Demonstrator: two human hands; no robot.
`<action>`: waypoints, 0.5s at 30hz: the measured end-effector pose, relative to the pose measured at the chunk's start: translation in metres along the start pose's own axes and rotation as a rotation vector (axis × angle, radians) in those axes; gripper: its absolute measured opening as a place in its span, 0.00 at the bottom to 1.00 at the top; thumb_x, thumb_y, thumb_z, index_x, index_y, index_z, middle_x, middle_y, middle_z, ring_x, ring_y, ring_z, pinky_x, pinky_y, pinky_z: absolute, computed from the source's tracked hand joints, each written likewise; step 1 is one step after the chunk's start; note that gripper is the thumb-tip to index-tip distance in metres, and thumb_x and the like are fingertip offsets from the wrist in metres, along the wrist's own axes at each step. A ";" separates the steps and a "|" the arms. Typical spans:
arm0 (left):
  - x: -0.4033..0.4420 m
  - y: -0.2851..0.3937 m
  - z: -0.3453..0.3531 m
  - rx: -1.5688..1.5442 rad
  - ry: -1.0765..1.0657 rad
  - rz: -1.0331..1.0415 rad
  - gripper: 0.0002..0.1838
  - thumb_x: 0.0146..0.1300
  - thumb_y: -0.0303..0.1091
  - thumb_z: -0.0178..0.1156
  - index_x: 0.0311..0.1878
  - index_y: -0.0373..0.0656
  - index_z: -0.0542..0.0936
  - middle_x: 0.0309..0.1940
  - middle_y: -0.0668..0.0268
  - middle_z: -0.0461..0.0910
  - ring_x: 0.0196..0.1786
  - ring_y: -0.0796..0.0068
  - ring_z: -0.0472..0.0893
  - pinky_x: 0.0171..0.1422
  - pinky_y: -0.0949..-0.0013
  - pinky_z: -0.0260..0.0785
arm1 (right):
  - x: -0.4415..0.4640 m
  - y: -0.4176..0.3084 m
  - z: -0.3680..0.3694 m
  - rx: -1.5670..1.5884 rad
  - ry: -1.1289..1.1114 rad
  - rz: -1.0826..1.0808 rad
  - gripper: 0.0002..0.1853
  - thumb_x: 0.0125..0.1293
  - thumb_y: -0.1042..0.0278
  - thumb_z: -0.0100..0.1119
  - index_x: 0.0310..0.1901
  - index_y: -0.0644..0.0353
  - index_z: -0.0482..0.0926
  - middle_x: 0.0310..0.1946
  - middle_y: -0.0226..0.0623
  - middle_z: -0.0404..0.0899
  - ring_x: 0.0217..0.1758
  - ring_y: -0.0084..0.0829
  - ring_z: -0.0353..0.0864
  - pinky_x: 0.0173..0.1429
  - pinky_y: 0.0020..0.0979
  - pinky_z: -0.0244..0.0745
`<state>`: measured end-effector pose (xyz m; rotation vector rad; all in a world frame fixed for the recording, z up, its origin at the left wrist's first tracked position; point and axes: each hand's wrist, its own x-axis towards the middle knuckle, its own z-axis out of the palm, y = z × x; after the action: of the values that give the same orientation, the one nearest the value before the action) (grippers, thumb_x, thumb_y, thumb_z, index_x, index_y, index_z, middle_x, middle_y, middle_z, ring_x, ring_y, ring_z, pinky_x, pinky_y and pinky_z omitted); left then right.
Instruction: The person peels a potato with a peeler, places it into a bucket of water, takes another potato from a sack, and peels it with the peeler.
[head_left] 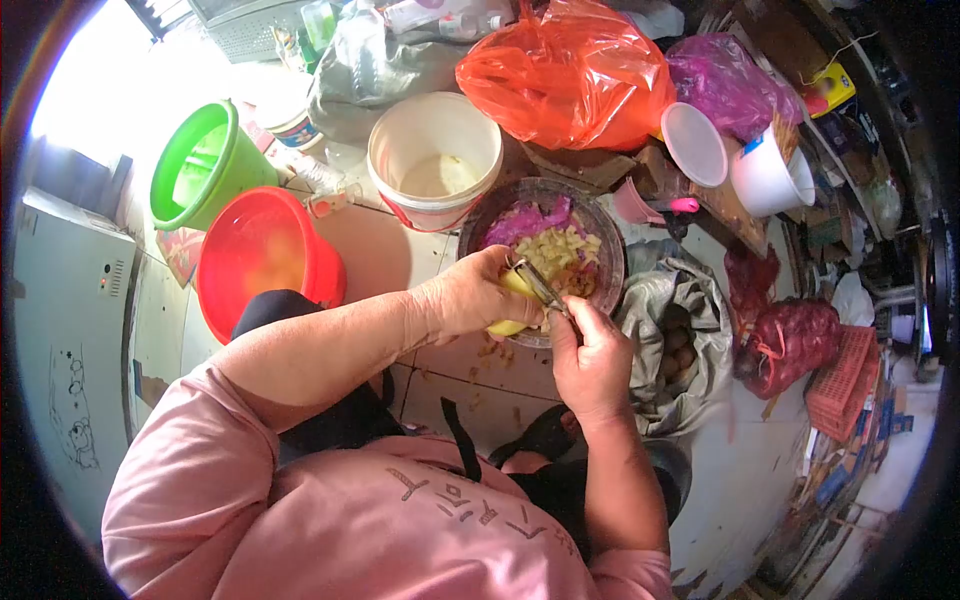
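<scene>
My left hand (468, 290) grips a yellow, peeled potato (508, 327), partly hidden by the fingers. Closed around a metal peeler (541, 284), my right hand (592, 360) holds its blade end against or close over the potato; exact contact is hard to see. Both hands are over the near edge of a dark round basin (614, 232). Inside it lie pale peelings (555, 250) and a piece of pink plastic (538, 218). To the right, an open grey sack (645, 320) contains several unpeeled potatoes (679, 355).
A red tub (328, 283) with yellowish pieces in it stands left, beside a green bucket (222, 190). Behind the basin are a white bucket (388, 182) and an orange plastic bag (570, 80). A red mesh bag (790, 345) lies far right. Scraps dot the tiled floor (475, 385).
</scene>
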<state>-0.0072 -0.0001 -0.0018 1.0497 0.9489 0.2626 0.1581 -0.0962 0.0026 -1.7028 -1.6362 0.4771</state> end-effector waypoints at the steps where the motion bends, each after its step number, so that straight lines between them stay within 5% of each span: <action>1: -0.001 0.000 0.001 -0.094 -0.011 -0.010 0.35 0.50 0.28 0.77 0.61 0.38 0.70 0.46 0.65 0.80 0.51 0.74 0.79 0.58 0.68 0.72 | 0.000 0.003 0.002 0.006 0.038 0.000 0.09 0.67 0.66 0.59 0.44 0.61 0.81 0.32 0.50 0.83 0.39 0.52 0.83 0.41 0.42 0.77; 3: -0.004 -0.005 -0.002 -0.087 -0.140 0.060 0.34 0.50 0.27 0.77 0.59 0.39 0.71 0.45 0.66 0.80 0.50 0.75 0.78 0.58 0.69 0.72 | 0.002 0.013 0.001 0.011 0.078 0.001 0.10 0.68 0.65 0.58 0.44 0.61 0.81 0.33 0.50 0.83 0.39 0.52 0.83 0.41 0.42 0.77; 4: -0.005 -0.006 -0.002 -0.076 -0.271 0.130 0.33 0.49 0.27 0.78 0.57 0.41 0.71 0.44 0.68 0.80 0.48 0.75 0.78 0.57 0.69 0.72 | 0.007 0.023 -0.002 -0.065 -0.029 0.201 0.11 0.69 0.63 0.56 0.44 0.60 0.81 0.33 0.51 0.82 0.38 0.52 0.83 0.40 0.42 0.76; 5: -0.006 -0.002 0.000 -0.066 -0.282 0.128 0.33 0.49 0.27 0.78 0.57 0.41 0.71 0.44 0.68 0.80 0.48 0.75 0.78 0.57 0.69 0.72 | 0.008 0.031 -0.004 -0.137 -0.132 0.404 0.12 0.70 0.61 0.55 0.44 0.60 0.81 0.32 0.51 0.82 0.38 0.52 0.82 0.40 0.41 0.76; 7: -0.011 0.007 -0.001 0.090 -0.114 0.175 0.31 0.48 0.27 0.78 0.53 0.41 0.72 0.42 0.70 0.79 0.46 0.76 0.78 0.56 0.69 0.72 | 0.011 0.031 -0.005 0.043 -0.012 0.439 0.14 0.71 0.57 0.54 0.43 0.59 0.81 0.30 0.49 0.82 0.33 0.48 0.83 0.38 0.38 0.75; 15: -0.005 0.010 -0.001 0.174 0.037 -0.051 0.35 0.49 0.29 0.78 0.61 0.39 0.73 0.45 0.68 0.82 0.47 0.79 0.79 0.54 0.71 0.73 | 0.002 -0.004 -0.002 0.097 -0.001 0.056 0.10 0.66 0.67 0.62 0.44 0.63 0.81 0.35 0.50 0.83 0.38 0.51 0.84 0.42 0.40 0.78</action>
<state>-0.0089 0.0028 0.0087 1.1815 1.0445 0.1590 0.1566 -0.0947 0.0070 -1.6805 -1.5444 0.5758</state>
